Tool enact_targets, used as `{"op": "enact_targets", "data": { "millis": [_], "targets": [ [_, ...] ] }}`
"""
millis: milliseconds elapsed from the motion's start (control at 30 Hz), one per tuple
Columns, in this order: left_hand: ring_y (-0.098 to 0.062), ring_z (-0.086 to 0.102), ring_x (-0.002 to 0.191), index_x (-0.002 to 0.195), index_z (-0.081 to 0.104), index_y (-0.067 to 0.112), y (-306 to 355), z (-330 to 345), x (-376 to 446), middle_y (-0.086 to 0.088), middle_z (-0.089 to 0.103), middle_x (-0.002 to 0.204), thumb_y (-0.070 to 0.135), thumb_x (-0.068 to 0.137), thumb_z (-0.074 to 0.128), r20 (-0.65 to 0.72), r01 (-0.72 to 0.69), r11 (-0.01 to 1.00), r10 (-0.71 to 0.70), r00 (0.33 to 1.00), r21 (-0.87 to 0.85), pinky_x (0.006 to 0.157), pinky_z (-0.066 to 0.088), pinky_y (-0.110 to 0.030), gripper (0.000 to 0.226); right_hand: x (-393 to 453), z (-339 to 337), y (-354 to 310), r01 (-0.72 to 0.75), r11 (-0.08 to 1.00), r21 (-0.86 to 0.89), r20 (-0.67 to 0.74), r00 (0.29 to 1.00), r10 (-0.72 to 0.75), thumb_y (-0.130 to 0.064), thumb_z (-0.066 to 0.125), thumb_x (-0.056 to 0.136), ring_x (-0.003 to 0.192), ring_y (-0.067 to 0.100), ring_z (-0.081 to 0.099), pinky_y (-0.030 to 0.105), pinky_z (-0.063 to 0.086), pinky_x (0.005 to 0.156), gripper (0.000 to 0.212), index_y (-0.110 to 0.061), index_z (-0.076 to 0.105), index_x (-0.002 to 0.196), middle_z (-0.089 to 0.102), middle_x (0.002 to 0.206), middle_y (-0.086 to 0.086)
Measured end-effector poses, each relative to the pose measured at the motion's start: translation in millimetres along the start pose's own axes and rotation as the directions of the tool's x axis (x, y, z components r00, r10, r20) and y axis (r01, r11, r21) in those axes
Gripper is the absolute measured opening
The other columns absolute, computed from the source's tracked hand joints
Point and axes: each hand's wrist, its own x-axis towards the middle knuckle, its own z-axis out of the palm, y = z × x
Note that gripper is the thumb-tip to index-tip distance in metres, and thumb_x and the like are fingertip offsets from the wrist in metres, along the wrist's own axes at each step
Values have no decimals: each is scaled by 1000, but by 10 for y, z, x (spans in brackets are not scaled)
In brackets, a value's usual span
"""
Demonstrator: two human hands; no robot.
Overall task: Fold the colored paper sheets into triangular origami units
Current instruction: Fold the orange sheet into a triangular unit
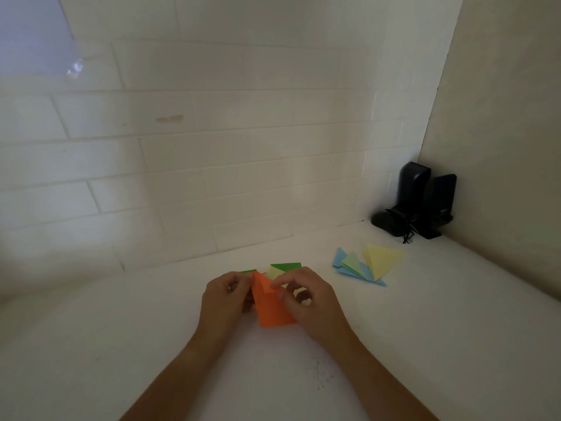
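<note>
Mid-fold: I held the orange sheet [270, 305] just above the white surface [121, 344], my left hand [226, 299] pinching its left edge and my right hand [306, 294] with fingers [283, 282] curled onto the flap near the peak, both clamped on the paper. Unfolded green and yellow sheets [283, 268] lay just behind it, and finished triangular units [368, 264] sat fanned well to the right, near a dark device [420, 202] in the corner. To do this step well, I judged the flap's edge should meet the centre line before the crease was pressed flat, with the left pinch stopping any slip.
</note>
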Motion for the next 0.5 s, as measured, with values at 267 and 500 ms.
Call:
{"op": "enact_targets", "data": {
  "millis": [267, 500],
  "targets": [
    [-23, 77, 90, 103, 76, 14, 29, 12, -34, -5, 79, 94, 23, 95, 73, 133, -45, 999, 45, 990, -7, 78, 62, -42, 12, 13, 20, 31, 4, 1000, -15, 65, 998, -3, -1, 68, 82, 94, 16, 65, 19, 51, 72, 38, -34, 74, 100, 65, 104, -12],
    [-22, 77, 88, 104, 74, 12, 61, 10, -45, -6, 79, 90, 9, 90, 77, 168, -90, 996, 93, 982, -20, 76, 62, -36, 14, 14, -17, -44, -207, 974, 95, 42, 978, 203, -28, 61, 97, 95, 5, 65, 17, 50, 72, 10, -23, 61, 105, 69, 102, -8]
  ]
}}
